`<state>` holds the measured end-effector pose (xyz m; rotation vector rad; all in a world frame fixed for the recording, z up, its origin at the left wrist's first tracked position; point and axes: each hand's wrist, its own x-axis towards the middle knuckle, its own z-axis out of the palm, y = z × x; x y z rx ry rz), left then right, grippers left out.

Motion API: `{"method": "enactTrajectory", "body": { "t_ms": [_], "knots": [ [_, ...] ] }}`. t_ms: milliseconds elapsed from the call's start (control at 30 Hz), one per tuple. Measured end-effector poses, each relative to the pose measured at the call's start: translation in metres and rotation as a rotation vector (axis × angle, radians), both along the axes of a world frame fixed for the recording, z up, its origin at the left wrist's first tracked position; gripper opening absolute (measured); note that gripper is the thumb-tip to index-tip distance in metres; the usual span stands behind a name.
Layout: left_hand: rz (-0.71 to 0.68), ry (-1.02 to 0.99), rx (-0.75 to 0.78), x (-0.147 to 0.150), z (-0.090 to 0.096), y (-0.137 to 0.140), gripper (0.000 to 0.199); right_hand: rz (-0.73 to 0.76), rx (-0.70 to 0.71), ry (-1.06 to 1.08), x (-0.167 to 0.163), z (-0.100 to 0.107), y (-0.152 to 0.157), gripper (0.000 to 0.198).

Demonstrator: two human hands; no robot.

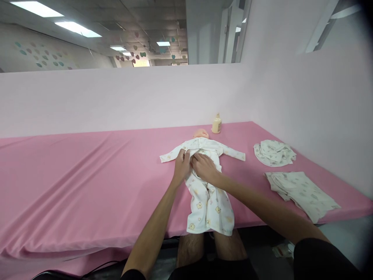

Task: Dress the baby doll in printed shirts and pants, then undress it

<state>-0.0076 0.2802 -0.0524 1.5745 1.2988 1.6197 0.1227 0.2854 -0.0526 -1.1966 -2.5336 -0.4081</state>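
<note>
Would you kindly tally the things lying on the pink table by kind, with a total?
Baby doll, dressed in a printed sleepsuit: 1
Bottle: 1
Loose printed garments: 2, one crumpled, one folded
Total: 4
Both hands, left and right, rest on the sleepsuit's front.

A pink-covered table [87, 171] bears a dressed doll [204, 171], bottle [216, 123], and folded clothes [301, 192].

Left of doll: wide bare stretch of pink table [72, 175], free to pass.
Centre: doll in romper [204, 182] lies across, both hands on its chest.
Right: crumpled garment [274, 153] and folded garment [303, 192] block the surface.
Back: bottle [216, 123] near wall [116, 101], just behind doll's head.
Right edge: side wall [314, 116] closes it off.
</note>
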Motion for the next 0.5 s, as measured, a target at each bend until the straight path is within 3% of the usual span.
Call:
{"method": "enactTrajectory", "body": {
  "t_ms": [300, 500],
  "knots": [
    [-0.043, 0.234, -0.019, 0.005, -0.005, -0.016, 0.031, -0.087, -0.207, 0.048, -0.002, 0.011, 0.009, 0.029],
    [-0.135, 0.234, -0.075, 0.004, -0.008, -0.029, 0.035, -0.152, -0.248, 0.080, -0.001, 0.018, 0.031, 0.024]
  ]
}}
